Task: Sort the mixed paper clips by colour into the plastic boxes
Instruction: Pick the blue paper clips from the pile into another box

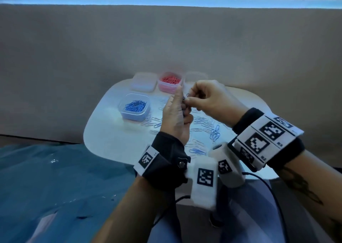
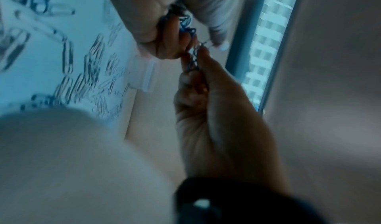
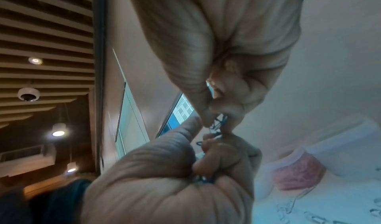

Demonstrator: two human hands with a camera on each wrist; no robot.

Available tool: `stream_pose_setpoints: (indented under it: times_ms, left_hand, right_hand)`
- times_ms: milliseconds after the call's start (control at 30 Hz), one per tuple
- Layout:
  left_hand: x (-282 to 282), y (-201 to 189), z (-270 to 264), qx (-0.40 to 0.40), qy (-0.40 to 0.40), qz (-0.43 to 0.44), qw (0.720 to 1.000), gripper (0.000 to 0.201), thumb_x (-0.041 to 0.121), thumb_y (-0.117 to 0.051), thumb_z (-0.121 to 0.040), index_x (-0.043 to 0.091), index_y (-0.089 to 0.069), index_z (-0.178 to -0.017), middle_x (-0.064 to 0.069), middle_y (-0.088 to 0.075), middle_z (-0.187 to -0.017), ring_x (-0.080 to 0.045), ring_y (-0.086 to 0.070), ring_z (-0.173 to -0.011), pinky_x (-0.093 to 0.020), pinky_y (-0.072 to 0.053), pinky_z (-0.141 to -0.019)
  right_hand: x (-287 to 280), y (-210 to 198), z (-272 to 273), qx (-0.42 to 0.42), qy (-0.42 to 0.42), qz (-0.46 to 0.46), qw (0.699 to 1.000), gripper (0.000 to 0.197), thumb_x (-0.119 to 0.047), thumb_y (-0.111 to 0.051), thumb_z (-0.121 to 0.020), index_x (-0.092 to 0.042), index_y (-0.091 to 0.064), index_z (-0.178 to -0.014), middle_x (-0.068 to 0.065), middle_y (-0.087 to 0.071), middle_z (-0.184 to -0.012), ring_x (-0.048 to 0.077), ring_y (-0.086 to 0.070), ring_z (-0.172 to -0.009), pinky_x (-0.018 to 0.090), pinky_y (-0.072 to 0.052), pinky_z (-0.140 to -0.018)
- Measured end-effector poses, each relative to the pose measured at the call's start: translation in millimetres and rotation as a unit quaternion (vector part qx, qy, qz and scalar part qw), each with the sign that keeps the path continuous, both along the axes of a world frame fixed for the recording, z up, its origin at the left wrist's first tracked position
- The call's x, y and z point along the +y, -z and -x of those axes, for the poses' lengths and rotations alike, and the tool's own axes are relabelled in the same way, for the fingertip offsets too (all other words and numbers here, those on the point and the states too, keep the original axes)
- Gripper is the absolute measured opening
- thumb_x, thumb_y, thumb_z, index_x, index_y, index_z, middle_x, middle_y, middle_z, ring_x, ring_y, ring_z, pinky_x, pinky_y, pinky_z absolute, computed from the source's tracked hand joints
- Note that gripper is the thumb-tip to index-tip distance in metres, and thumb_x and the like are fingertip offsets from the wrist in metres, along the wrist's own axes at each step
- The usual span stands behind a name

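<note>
- Head view: both hands are working above the white table (image 1: 103, 131). The left hand (image 1: 175, 117) is gripping a small tangle of blue clips (image 1: 185, 104), and the right hand (image 1: 207, 98) is pinching one clip at its top, apparently teasing it free.
- The clips look light, springy and prone to hooking together, so pinching a single wire loop seems the best hold.
- The blue box (image 1: 134, 106) is sitting well left of the hands, the red box (image 1: 169, 82) behind them. Loose clips (image 1: 203, 124) are lying scattered below, some near the table's front edge.
- Left wrist view: the left fingers (image 2: 193, 84) are curling round the linked blue wire.
- Right wrist view: the right fingertips (image 3: 208, 116) are pressing together on the blue wire, with open air all round.
</note>
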State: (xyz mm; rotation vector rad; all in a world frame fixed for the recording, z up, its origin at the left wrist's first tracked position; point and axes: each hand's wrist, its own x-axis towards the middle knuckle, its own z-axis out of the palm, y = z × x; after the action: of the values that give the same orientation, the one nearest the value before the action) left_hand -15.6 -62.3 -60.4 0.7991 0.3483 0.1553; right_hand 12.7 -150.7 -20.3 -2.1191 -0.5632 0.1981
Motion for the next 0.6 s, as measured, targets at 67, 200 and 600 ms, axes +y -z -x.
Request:
stream_pose_setpoints:
  times_ms: [67, 200, 600]
  left_hand:
    - [-1, 0, 1, -0.006, -0.015, -0.025, 1.000, 0.031, 0.031, -0.046, -0.096, 0.016, -0.040, -0.069, 0.012, -0.035, -0.042, 0.000, -0.026, -0.034, -0.011, -0.018, -0.030]
    - [3, 0, -1, -0.003, -0.033, -0.011, 0.999, 0.030, 0.030, -0.047, -0.095, 0.018, -0.037, -0.069, 0.009, -0.033, -0.050, 0.000, -0.025, -0.035, -0.010, -0.016, -0.031]
    - [14, 10, -6, 0.034, 0.099, 0.242, 0.965, 0.030, 0.018, -0.031, -0.093, 0.011, -0.046, -0.069, -0.001, -0.052, -0.059, -0.011, -0.052, -0.051, -0.018, -0.048, -0.055]
  right_hand:
    - [-1, 2, 0, 0.016, 0.005, -0.025, 1.000, 0.021, -0.011, -0.065, -0.084, -0.015, -0.052, -0.069, -0.002, -0.054, -0.064, 0.007, -0.047, -0.056, 0.013, -0.034, -0.048]
    - [-6, 2, 0, 0.084, 0.033, -0.107, 0.990, 0.019, -0.009, -0.065, -0.084, -0.015, -0.052, -0.071, 0.001, -0.057, -0.064, 0.002, -0.045, -0.048, 0.010, -0.033, -0.040]
    - [-7, -14, -8, -0.068, -0.020, 0.038, 0.997, 0.026, -0.012, -0.080, -0.068, -0.015, -0.055, -0.060, -0.009, -0.049, -0.055, 0.001, -0.043, -0.049, 0.011, -0.036, -0.053]
